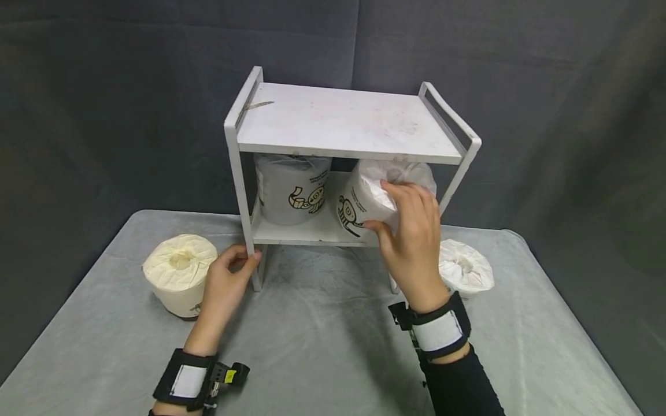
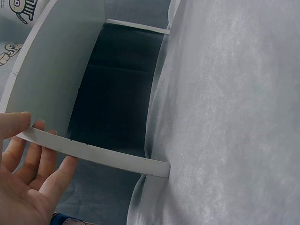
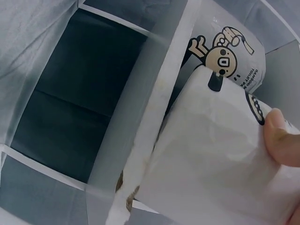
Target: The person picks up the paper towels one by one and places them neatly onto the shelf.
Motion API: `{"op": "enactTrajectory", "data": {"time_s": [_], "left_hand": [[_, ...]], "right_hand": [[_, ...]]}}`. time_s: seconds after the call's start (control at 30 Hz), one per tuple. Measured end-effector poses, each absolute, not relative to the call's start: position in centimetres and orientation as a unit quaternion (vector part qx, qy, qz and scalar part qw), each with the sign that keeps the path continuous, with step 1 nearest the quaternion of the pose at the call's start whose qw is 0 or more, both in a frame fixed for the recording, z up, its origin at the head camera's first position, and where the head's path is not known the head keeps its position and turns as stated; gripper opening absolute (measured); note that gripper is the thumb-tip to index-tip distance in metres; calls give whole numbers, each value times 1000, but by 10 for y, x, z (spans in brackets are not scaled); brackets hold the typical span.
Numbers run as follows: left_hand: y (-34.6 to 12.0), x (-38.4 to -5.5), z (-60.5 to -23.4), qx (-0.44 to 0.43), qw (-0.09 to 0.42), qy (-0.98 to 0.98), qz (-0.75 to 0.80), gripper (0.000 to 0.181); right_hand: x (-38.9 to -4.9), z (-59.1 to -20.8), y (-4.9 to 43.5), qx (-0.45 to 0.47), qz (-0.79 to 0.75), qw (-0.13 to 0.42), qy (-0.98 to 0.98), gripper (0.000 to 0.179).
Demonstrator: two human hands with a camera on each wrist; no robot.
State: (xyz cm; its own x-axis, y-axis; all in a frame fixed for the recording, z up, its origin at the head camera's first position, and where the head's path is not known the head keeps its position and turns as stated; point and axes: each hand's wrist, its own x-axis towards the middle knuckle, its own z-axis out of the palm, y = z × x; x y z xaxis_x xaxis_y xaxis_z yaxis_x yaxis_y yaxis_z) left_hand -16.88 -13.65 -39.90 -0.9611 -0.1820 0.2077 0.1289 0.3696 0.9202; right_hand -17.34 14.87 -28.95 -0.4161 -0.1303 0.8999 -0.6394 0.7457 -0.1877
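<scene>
My right hand [image 1: 413, 242] grips a white-wrapped toilet paper roll [image 1: 366, 193] at the right side of the white rack's lower shelf [image 1: 312, 234]. The roll leans, its crumpled end under my fingers; in the right wrist view my thumb [image 3: 281, 140] presses its wrapper. Another wrapped toilet roll [image 1: 278, 193], with a cartoon print, stands upright at the left of that shelf. Low on the rack's left front leg [image 1: 241, 202], my left hand [image 1: 229, 283] pinches the white bar, thumb on one side and fingers on the other in the left wrist view.
A yellowish wrapped roll [image 1: 179, 266] stands on the grey cloth-covered table [image 1: 312, 346], left of the rack. A white wrapped roll [image 1: 465, 266] stands at the right, partly behind my right wrist. Above is the rack's top shelf [image 1: 338, 121], with raised side rails. Dark fabric [image 1: 156, 115] hangs behind.
</scene>
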Motion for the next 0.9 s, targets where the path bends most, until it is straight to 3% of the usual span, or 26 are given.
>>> {"op": "enactTrajectory", "data": {"time_s": [0.4,0.9], "left_hand": [[-136,-169,-400,14,149,-815,-560,31],[-136,-168,-398,13,146,-813,-564,30]], "right_hand": [[-183,-289,145,220,276,490,-797,62],[-187,-284,144,225,237,458,-827,65]]}}
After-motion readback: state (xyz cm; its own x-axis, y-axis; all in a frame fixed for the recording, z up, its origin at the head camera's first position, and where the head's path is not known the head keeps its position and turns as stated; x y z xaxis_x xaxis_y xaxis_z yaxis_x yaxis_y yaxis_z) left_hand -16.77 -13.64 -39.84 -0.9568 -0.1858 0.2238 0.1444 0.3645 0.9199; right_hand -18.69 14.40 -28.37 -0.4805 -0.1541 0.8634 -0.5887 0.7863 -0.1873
